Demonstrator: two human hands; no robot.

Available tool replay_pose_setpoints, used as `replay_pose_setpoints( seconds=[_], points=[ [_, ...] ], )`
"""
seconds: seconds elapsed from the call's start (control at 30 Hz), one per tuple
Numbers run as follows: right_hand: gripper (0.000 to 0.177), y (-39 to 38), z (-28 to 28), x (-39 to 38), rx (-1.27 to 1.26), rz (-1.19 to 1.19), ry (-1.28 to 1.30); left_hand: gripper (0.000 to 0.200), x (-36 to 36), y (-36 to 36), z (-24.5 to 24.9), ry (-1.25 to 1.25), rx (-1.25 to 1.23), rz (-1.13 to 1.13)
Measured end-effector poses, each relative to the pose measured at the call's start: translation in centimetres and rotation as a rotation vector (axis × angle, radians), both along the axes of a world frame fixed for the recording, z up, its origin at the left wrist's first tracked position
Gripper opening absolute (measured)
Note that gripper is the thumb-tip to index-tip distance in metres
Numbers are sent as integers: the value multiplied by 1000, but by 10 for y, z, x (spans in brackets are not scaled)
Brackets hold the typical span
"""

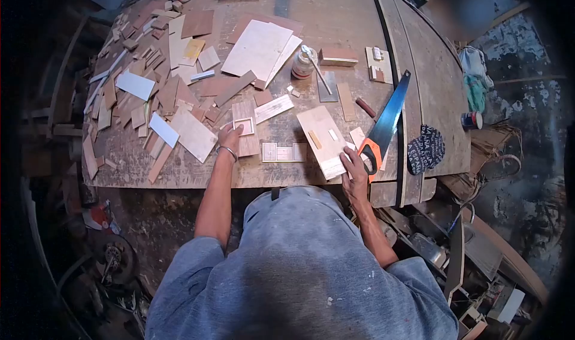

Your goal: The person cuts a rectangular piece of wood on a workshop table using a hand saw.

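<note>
Bench [341, 17]: wood offcuts [144, 85] spread over left side. Compartmented frame [284, 152] near front edge, between small square frame [245, 121] on left and wide board [317, 124] on right. Jar [302, 66] behind board. Saw [390, 111] right of board, cap [426, 149] right of saw.

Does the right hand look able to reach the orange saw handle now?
Probably yes: the orange saw handle lies just beside the right hand, nothing seen over it, though the fingers would likely have to let go of the pale board first.
</note>
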State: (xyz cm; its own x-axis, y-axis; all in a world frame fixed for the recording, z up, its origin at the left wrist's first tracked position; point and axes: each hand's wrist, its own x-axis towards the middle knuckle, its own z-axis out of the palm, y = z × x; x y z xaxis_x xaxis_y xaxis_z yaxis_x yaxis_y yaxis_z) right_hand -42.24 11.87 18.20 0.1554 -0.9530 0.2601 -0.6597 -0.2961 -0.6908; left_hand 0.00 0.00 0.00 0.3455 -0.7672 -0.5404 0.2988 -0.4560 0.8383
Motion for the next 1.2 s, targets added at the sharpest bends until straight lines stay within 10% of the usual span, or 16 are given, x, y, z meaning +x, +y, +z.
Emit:
replay_pose_setpoints(
  seconds=[0.2, 0.3, 0.33, 0.4, 0.47, 0.5, 0.57, 0.83, 0.97, 1.07, 1.2],
  points=[
    [62, 14, 3, 6, 45, -54, -22, 45, 2, -28, 43, -522, 26, -145],
    [59, 8, 14, 14, 10, -23, -45, 52, -6, -31, 61, -1275, 228, -72],
    [56, 5, 12, 17, 1, 9, -102, 59, -8, -26, 64, -1417, -91, 52],
    [56, 4, 19, 32, 106, 20, -252, 55, -23, -16, 88, -537, 53, -322],
    [56, 3, 6, 42, 157, 65, -354, 60, -63, 15, 126, 1028, -171, -362],
    [57, -2, 7, 50, 129, 114, -309, 62, -110, 28, 197, 1057, -86, -82],
    [58, -11, 12, 70, 73, 205, -224, 47, -149, 45, 158, 520, -160, -114],
    [64, -28, 8, 101, 60, 264, 222, 50, -169, 68, 195, 497, -69, 196],
    [65, -58, 24, 86, 238, 482, -103, 56, -149, 55, 160, -87, -182, -31],
    [29, -123, -43, 45, 510, -109, -110, 51, -124, 33, 148, -267, -216, -159],
    [67, -243, -104, 32, 252, -272, 430, 44, -107, 2, 120, -371, -190, -281]
  ],
)
